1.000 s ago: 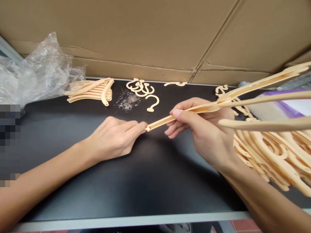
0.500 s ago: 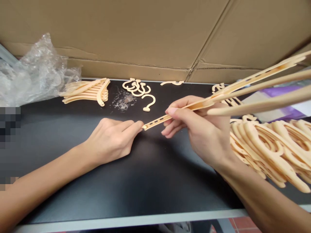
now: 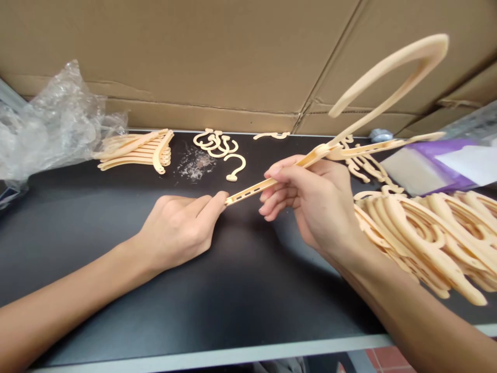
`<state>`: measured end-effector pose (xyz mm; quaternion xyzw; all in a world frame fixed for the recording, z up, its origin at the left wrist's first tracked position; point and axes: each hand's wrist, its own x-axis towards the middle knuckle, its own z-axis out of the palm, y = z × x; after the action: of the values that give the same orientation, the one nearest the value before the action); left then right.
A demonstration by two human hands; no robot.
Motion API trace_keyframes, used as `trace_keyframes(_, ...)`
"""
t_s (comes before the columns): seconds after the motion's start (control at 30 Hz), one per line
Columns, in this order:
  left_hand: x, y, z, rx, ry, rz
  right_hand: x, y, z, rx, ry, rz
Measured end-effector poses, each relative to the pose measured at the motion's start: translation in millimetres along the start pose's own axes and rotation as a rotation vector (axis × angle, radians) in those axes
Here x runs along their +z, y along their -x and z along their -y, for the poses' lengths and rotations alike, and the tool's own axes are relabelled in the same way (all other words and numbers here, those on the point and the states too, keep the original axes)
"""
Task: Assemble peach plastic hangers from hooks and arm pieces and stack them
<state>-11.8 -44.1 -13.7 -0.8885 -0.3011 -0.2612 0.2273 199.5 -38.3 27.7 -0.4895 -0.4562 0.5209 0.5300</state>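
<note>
Between both hands, above the black table, is a cream plastic folding hanger (image 3: 248, 193) with small slots along one arm. My left hand (image 3: 180, 228) pinches the tip of that arm; the fingertips hide its end. My right hand (image 3: 322, 202) grips the hanger nearer its middle, between thumb and fingers. Beyond the right hand, the hanger's hook (image 3: 392, 59) points up and away, and its other arm (image 3: 382, 146) stretches to the right. Below and right of the right wrist lies a pile of similar cream hangers (image 3: 419, 233).
At the back stand cardboard boxes (image 3: 174, 57). Loose hooks (image 3: 217, 144), one single hook (image 3: 236, 167) and a stack of hanger arms (image 3: 135, 150) lie along the far side. A clear plastic bag (image 3: 58, 119) is at left, a purple-and-white packet (image 3: 442, 166) at right.
The hanger has turned in my right hand: its hook now stands up above the other arm, where before the parts ran closely together to the right. My left hand still pinches the tip.
</note>
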Motion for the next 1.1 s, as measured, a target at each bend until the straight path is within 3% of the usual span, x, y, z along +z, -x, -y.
trace_keyframes(0.13, 2.2, 0.7, -0.2, -0.056, 0.114, -0.08, -1.5, -2.1, 2.2, -0.001, -0.023, 0.045)
trace_keyframes(0.47, -1.8, 3.1, 12.7, -0.272, 0.312, -0.085, -3.4, -9.9, 6.4, 0.133, -0.078, 0.198)
trace_keyframes(0.67, -3.7, 6.4, 40.7, -0.277, 0.226, -0.132, -26.2, -29.3, 9.5, 0.123, -0.249, -0.082)
trace_keyframes(0.83, 0.3, 11.4, 48.6, -0.214, 0.209, -0.114, -51.1, -47.3, 5.8, 0.005, -0.247, -0.268)
trace_keyframes(0.93, 1.3, 12.9, 48.1, -0.214, 0.227, -0.104, -51.1, -47.1, 7.7, -0.046, -0.193, -0.267)
trace_keyframes(1.1, -0.9, 10.9, 50.1, -0.324, 0.22, -0.053, -39.5, -39.9, 14.2, -0.067, 0.042, -0.204)
